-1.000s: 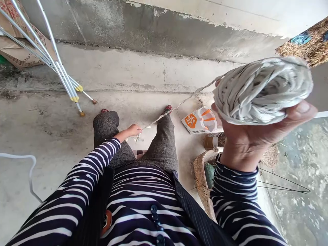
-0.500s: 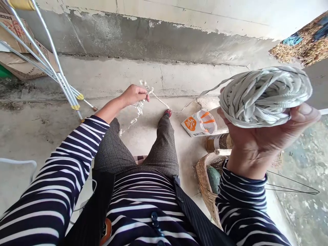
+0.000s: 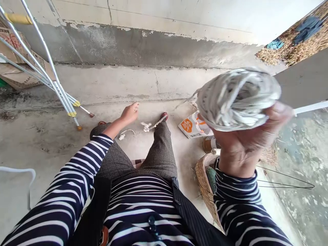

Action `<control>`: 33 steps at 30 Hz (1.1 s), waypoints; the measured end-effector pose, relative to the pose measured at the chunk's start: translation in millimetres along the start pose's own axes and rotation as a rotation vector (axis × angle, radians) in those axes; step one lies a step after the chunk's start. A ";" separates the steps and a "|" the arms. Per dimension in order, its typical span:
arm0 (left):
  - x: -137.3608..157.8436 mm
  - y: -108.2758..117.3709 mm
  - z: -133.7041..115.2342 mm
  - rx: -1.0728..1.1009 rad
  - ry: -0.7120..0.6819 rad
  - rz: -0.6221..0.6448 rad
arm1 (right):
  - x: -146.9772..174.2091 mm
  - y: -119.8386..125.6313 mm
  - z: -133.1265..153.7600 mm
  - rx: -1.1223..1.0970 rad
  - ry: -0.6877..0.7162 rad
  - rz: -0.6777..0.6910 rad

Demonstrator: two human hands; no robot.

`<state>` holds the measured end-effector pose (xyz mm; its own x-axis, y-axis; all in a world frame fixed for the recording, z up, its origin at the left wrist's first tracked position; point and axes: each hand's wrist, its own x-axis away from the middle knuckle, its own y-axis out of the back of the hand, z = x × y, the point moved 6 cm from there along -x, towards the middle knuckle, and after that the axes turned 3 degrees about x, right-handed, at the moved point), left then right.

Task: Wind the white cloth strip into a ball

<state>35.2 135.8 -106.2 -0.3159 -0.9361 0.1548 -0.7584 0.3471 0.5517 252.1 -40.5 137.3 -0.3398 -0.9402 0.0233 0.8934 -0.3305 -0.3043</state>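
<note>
Raised close to the camera, my right hand (image 3: 246,147) grips a thick ball of flat white cord (image 3: 239,99), partly blurred, with fingers behind it and thumb at its right side. A loose strand trails from the ball's left side. My left hand (image 3: 130,113) hovers over the floor beyond my knees, its fingers loosely curled and slightly apart, with nothing visible in them. Below and right of it, a knotted white rope (image 3: 146,127) lies by my right shoe (image 3: 164,116). A frayed rope end (image 3: 123,135) rests on the floor near my left leg.
Metal crutches (image 3: 55,78) lean by cardboard boxes (image 3: 28,73) at left. On my right are a printed bag (image 3: 188,127), a jar (image 3: 207,144) and a wicker basket (image 3: 203,181) holding a dark green melon (image 3: 210,178). A wall (image 3: 143,48) runs ahead.
My left hand has let go of the frayed rope, which has dropped to the floor. My right hand has moved left with the cord ball.
</note>
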 end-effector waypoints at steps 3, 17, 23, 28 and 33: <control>29.5 -10.3 -50.6 0.334 -0.225 0.045 | -6.2 -11.5 -12.7 -0.079 0.041 0.108; 71.5 4.5 -147.1 0.332 -0.521 -0.041 | -24.9 -14.9 -70.0 -0.057 -0.202 0.284; 85.1 -10.7 -109.0 0.281 -0.485 0.050 | -33.5 2.1 -49.2 -0.102 -0.143 0.182; 84.7 -28.9 -44.4 0.278 -0.342 0.169 | -40.7 11.0 -20.7 -0.104 -0.017 0.150; 88.6 -34.3 19.2 0.190 -0.198 0.240 | -46.9 13.2 4.0 -0.333 0.020 0.103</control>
<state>22.3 42.0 -127.1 -0.5875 -0.8043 0.0896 -0.7362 0.5771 0.3535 281.0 -1.1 136.0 -0.2616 -0.9643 -0.0414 0.7794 -0.1858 -0.5983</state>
